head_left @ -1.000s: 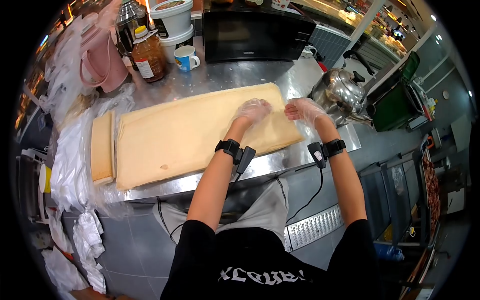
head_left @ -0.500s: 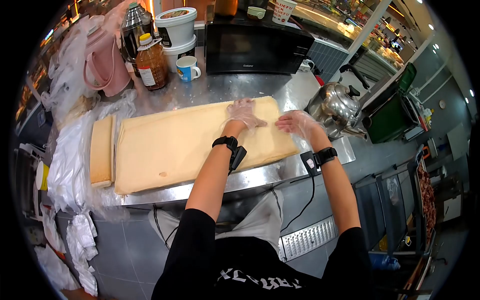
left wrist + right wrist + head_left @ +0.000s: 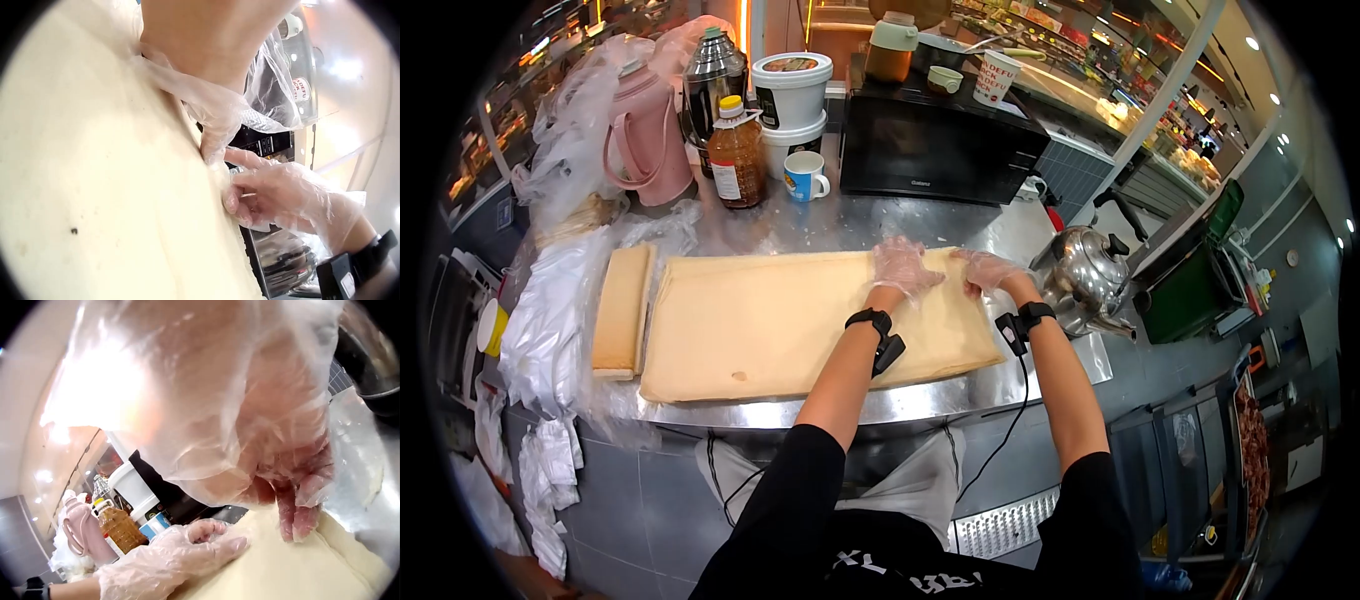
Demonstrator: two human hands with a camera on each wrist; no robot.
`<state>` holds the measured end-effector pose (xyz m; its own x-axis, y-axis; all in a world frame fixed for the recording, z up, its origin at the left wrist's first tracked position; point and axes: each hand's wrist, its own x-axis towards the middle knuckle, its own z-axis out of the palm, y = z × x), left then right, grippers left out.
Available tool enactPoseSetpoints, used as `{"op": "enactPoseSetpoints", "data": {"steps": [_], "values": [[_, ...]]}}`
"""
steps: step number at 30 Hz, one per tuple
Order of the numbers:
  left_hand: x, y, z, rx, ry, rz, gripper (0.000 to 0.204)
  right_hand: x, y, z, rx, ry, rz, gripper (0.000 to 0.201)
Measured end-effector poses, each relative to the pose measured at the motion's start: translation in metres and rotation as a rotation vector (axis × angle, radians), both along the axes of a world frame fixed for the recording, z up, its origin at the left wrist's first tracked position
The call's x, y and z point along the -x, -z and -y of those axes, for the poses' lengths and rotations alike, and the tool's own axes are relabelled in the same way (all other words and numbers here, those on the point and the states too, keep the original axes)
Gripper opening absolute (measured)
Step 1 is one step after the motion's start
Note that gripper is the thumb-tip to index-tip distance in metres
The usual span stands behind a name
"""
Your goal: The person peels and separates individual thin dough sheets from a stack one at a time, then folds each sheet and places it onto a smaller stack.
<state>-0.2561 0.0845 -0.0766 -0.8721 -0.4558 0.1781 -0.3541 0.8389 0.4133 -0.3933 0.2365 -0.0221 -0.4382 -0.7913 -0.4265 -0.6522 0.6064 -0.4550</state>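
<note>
A large pale, flat slab (image 3: 800, 320), like sponge cake, lies on the metal counter. On its surface near the far edge rests my left hand (image 3: 902, 268) in a clear plastic glove, thumb pointing right. My gloved right hand (image 3: 992, 272) is at the slab's far right corner, fingers bent downward. In the right wrist view the right fingertips (image 3: 299, 525) touch the slab beside a layered edge. The left wrist view has the right hand (image 3: 281, 194) close to the left thumb (image 3: 214, 147). Whether the right fingers pinch a layer is unclear.
A narrow cake strip (image 3: 624, 312) lies left of the slab, by plastic bags (image 3: 550, 310). Behind stand a pink jug (image 3: 648, 140), a brown bottle (image 3: 736, 160), tubs, a cup (image 3: 805, 178) and a black microwave (image 3: 940, 145). A steel kettle (image 3: 1085, 275) stands at right.
The left hand has turned and spread on the slab near its far edge. The right hand has moved slightly left, its fingers now bent down at the corner. The head view has tilted up.
</note>
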Motion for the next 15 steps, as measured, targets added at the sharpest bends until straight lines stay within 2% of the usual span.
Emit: {"op": "enactPoseSetpoints", "data": {"steps": [3, 6, 9, 12, 15], "values": [[-0.002, -0.003, 0.002, -0.032, 0.011, 0.007, 0.069, 0.011, -0.004, 0.017, -0.049, -0.024, -0.013, 0.063], [-0.001, 0.002, 0.005, -0.03, 0.02, -0.014, 0.069, 0.009, -0.015, 0.028, -0.129, -0.221, -0.306, 0.058], [-0.002, 0.0, 0.006, -0.046, 0.053, -0.006, 0.07, 0.019, -0.002, 0.04, -0.103, -0.118, -0.261, 0.055], [-0.003, -0.001, 0.006, -0.043, 0.068, -0.001, 0.07, 0.025, 0.009, 0.046, -0.097, -0.116, -0.311, 0.045], [-0.003, 0.0, 0.006, -0.052, 0.07, -0.019, 0.068, 0.034, 0.02, 0.051, -0.13, -0.261, -0.389, 0.038]]}}
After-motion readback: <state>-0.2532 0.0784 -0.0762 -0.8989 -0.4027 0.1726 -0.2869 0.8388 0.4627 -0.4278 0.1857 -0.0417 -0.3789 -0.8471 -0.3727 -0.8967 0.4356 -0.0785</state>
